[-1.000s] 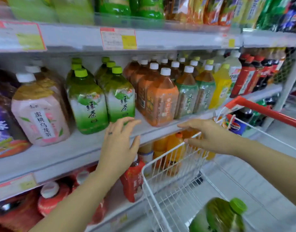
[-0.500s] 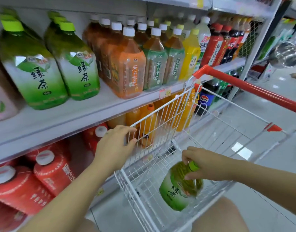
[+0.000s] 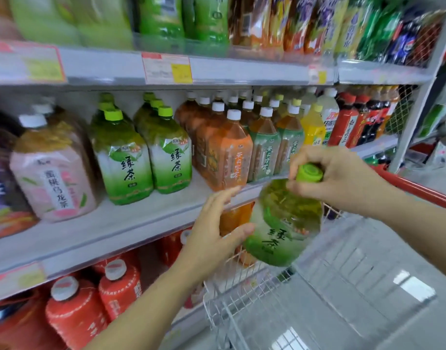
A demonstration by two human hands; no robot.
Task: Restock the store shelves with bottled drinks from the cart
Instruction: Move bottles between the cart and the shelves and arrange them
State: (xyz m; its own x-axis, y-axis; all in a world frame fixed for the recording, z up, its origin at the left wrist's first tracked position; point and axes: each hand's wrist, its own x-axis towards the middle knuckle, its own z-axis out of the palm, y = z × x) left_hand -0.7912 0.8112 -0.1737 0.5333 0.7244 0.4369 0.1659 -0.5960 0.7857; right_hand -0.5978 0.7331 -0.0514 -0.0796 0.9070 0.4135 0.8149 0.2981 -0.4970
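Grey metal middle shelf (image 3: 95, 223) left, white wire cart (image 3: 242, 322) lower right, big full green-tea plastic bottle (image 3: 285, 223) mid-air centre-right above the cart: likely heavy, slick label, so right hand (image 3: 343, 178) fingers clenched round the neck, left hand (image 3: 212, 236) fingers straight, thumb bracing its lower side, green cap (image 3: 309, 173) no carry point.

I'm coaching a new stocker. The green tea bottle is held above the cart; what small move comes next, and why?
Probably swing the green tea bottle left onto the bare front of the shelf, before the matching rows: right hand grips its neck, left hand touches its side, and it hangs tilted.
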